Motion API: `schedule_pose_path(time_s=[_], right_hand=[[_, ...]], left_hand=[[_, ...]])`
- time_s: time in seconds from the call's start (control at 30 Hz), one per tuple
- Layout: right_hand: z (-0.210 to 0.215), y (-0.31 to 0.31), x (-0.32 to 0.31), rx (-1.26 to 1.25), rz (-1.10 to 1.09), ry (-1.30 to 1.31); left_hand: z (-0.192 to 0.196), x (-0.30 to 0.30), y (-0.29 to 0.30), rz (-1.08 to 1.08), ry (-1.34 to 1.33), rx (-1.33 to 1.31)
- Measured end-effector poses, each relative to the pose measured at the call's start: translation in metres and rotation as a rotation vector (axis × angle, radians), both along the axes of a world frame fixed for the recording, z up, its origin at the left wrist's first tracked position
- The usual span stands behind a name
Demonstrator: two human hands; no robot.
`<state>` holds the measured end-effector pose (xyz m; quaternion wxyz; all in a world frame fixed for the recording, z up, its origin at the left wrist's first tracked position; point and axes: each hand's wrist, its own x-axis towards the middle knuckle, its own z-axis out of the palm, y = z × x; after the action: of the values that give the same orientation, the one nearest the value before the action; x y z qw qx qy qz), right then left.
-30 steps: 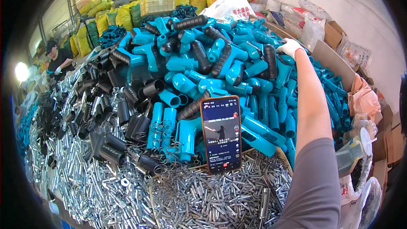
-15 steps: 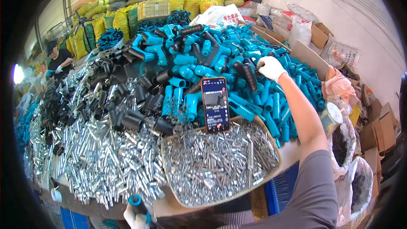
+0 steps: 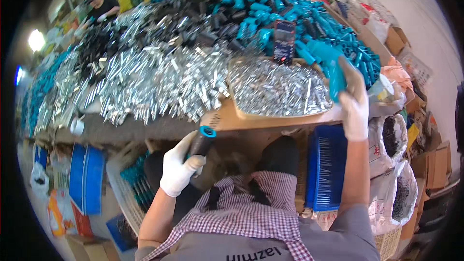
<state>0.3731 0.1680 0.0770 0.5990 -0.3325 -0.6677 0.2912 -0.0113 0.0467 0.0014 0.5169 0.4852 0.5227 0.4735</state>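
My left hand (image 3: 179, 169), in a white glove, is closed around a black tubular handle (image 3: 200, 146) with a teal ring at its upper end. It is held low, in front of the table edge. My right hand (image 3: 355, 108), also gloved, grips a teal plastic angled handle shell (image 3: 333, 67) to the right of the tray; motion smears the shell and fingers. Nearest to it is a shallow tray (image 3: 270, 115) full of small metal pieces. Behind the tray, a phone (image 3: 284, 41) stands upright against a heap of teal shells (image 3: 251, 24).
Loose silvery metal pieces (image 3: 159, 79) cover the table's left half, with black tubes (image 3: 203, 34) behind. Blue crates (image 3: 328, 164) and a pale basket (image 3: 123, 183) stand below the table edge. Open white sacks (image 3: 386, 198) are at the right. Another person (image 3: 103, 7) works at far left.
My right hand has drawn back from the heap toward me, now with a teal shell in it. My left hand has come up with the black handle. The view has tilted down.
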Motion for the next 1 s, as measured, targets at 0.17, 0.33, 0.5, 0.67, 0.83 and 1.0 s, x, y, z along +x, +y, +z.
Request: schedule_pose_path(time_s=[0.17,0.33,0.5,0.67,0.83,1.0], right_hand=[[-0.051,-0.091,-0.086,-0.503,0.402,0.171],[-0.064,-0.112,-0.113,-0.579,0.585,0.168],[-0.058,-0.111,-0.120,-0.575,0.669,0.114],[-0.047,-0.096,-0.106,-0.509,0.800,-0.213],[-0.048,-0.083,-0.117,-0.426,0.867,-0.338],[-0.035,-0.083,-0.134,-1.015,0.987,-0.299]], left_hand=[[-0.010,-0.025,-0.053,-0.060,0.322,0.147],[0.002,-0.041,-0.084,-0.002,0.478,0.144],[0.004,-0.048,-0.094,-0.010,0.595,0.211],[0.014,-0.049,-0.095,-0.092,0.798,0.141],[0.023,-0.046,-0.083,-0.236,0.845,0.024],[0.025,-0.038,-0.077,-0.354,0.749,0.065]])
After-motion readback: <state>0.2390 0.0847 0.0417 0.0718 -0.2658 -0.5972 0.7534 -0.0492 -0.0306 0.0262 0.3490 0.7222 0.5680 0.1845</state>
